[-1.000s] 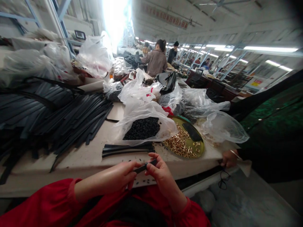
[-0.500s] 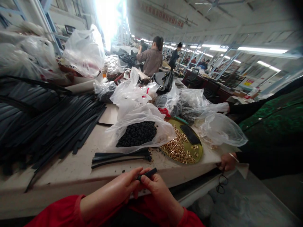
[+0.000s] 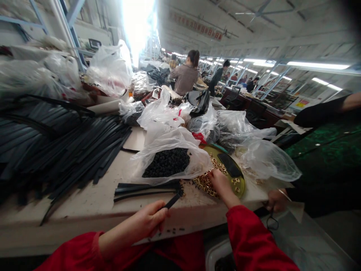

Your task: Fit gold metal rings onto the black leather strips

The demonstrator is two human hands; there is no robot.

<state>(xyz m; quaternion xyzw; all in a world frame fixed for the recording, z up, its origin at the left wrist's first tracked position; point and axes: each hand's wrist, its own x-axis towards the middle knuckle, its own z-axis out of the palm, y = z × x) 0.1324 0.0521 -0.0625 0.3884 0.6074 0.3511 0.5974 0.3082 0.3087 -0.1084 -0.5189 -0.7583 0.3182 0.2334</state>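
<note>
Two hands, one strap, one tray of buckles.

My left hand (image 3: 152,220) has its fingers clamped on one black strap (image 3: 172,200). My right hand (image 3: 221,182) rests on the gold buckles (image 3: 203,183), too many to count, in one round tray (image 3: 241,183); I cannot tell its fingers' grip. One bag of black pieces (image 3: 167,162) lies just beyond.

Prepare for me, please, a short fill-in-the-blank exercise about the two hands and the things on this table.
1. The left hand grips a thin strap whose colour is ___.
2. The right hand reaches into the round tray of ___ metal buckles.
3. The small dark pieces lie ___ the clear plastic bag.
4. The right sleeve of the person is ___.

Missing words: black; gold; inside; red.
</note>
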